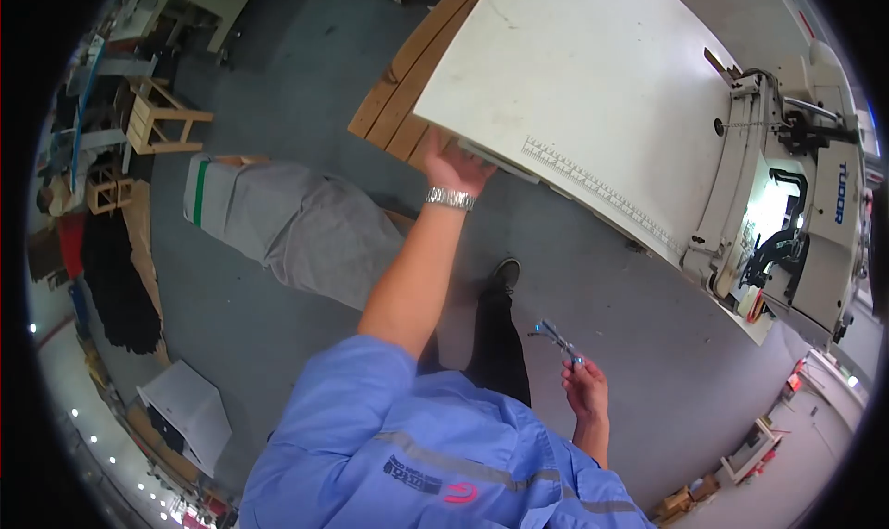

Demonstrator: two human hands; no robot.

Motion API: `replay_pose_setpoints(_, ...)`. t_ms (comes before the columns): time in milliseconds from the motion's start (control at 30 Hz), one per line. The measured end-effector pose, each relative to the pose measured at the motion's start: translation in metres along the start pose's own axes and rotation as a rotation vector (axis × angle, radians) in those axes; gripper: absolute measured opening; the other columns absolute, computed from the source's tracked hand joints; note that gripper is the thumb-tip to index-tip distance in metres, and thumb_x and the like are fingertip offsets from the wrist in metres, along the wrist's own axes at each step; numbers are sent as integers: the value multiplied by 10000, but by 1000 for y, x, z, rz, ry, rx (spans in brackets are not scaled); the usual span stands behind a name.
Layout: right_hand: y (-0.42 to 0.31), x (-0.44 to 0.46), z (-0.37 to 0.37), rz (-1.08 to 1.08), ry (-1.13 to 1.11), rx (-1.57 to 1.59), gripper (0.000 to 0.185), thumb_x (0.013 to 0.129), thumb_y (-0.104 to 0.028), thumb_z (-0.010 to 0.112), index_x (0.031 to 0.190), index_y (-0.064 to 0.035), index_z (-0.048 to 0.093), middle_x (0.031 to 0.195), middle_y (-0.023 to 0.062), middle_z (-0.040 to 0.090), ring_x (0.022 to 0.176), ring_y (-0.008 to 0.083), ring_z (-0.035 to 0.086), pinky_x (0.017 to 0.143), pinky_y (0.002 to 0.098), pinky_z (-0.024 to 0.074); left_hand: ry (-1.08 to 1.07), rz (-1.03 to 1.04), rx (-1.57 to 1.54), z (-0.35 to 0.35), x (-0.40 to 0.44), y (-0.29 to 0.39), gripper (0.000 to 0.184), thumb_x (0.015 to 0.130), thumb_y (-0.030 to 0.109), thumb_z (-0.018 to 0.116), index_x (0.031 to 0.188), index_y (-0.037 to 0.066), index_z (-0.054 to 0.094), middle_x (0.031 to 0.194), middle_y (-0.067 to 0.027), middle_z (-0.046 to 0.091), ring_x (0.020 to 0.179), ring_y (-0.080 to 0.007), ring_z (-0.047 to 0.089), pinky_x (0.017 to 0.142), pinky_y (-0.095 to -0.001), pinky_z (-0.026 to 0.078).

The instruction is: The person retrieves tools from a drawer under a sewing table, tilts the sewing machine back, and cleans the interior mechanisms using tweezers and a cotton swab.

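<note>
My left hand (452,166), with a metal-banded watch (450,198) on its wrist, is at the near left edge of a white sewing machine table (593,75). Its fingers curl at that edge and are partly hidden beneath it. Lower down, in front of my body, my right hand (586,390) is closed around a pair of glasses (556,338). The glasses look folded, with a bluish shine, and stick out up and to the left from the fingers. They are held apart from the table.
An industrial sewing machine (829,186) with a lit needle area stands at the table's right end. A slatted wooden board (407,103) lies along the table's left side. Grey cloth (315,228) drapes over something to my left. A wooden stool (165,122) and white box (190,413) stand further left.
</note>
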State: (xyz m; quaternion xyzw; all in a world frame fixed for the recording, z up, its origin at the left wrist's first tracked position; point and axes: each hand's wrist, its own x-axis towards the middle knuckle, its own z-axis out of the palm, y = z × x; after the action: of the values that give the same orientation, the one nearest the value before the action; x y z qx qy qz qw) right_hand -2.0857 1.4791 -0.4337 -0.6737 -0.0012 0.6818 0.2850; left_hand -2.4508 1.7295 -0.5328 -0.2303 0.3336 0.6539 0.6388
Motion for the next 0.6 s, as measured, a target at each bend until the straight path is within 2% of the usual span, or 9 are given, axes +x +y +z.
replay_pose_setpoints(67,-12,0,20,-1,-37,-6,228,905,-96,592,1115,-7,586,917,130,668,710,177,646,570,258,543,-20,-22,-10,-23,-25,3,751,832,655,471,1283,55,512,1252,-101,565,1164,-288,512,962,-450,413)
replay_pose_setpoints(133,-20,1,37,-2,-73,-1,229,908,-97,588,1120,-10,584,931,127,664,715,173,640,578,256,542,-183,-18,53,-45,-50,6,678,851,624,488,1256,82,529,1223,-95,576,1133,-259,522,920,-432,423)
replay_pose_setpoints(167,-23,3,44,-11,-140,30,235,910,-92,581,1132,-15,581,950,129,667,730,175,645,594,268,538,-147,-26,65,-59,-57,6,545,854,512,591,1200,90,569,1154,-71,613,1091,-231,549,894,-402,443)
replay_pose_setpoints(200,-26,4,51,-17,-206,61,242,911,-87,573,1144,-19,579,969,132,670,746,177,650,611,280,533,-136,-34,54,-72,-62,6,545,854,512,591,1200,90,569,1154,-71,613,1091,-231,549,894,-402,443)
replay_pose_setpoints(267,-31,7,69,-10,-236,88,243,913,-91,573,1146,-25,577,982,133,668,754,180,650,618,284,534,-78,-18,157,-93,-70,6,427,852,379,655,1163,95,592,1109,-45,631,1036,-201,580,845,-362,477)
replay_pose_setpoints(333,-35,8,92,-10,-264,117,244,914,-94,573,1149,-31,575,995,134,666,762,183,650,625,287,535,-62,-38,137,-106,-79,6,409,872,323,637,1184,70,563,1179,-86,606,1083,-227,569,886,-379,480)
replay_pose_setpoints(433,-37,10,142,16,-311,184,247,922,-101,556,1157,-26,560,1037,125,646,776,176,641,648,265,556,-52,-38,161,-106,-87,9,370,875,321,630,1153,81,587,1140,-72,627,1058,-217,583,873,-368,485)
replay_pose_setpoints(500,-33,20,174,56,-331,231,236,928,-102,549,1149,-22,558,1065,122,643,815,167,647,670,259,563,-36,-52,173,-106,-86,11,313,874,276,637,1137,111,602,1077,-28,638,998,-177,594,811,-332,494)
replay_pose_setpoints(600,-23,37,220,77,-328,310,215,938,-104,537,1130,-8,552,1078,112,641,853,151,649,685,245,562,-81,-59,182,-105,-86,14,307,879,271,631,1138,110,601,1074,-27,639,1000,-178,594,819,-341,491)
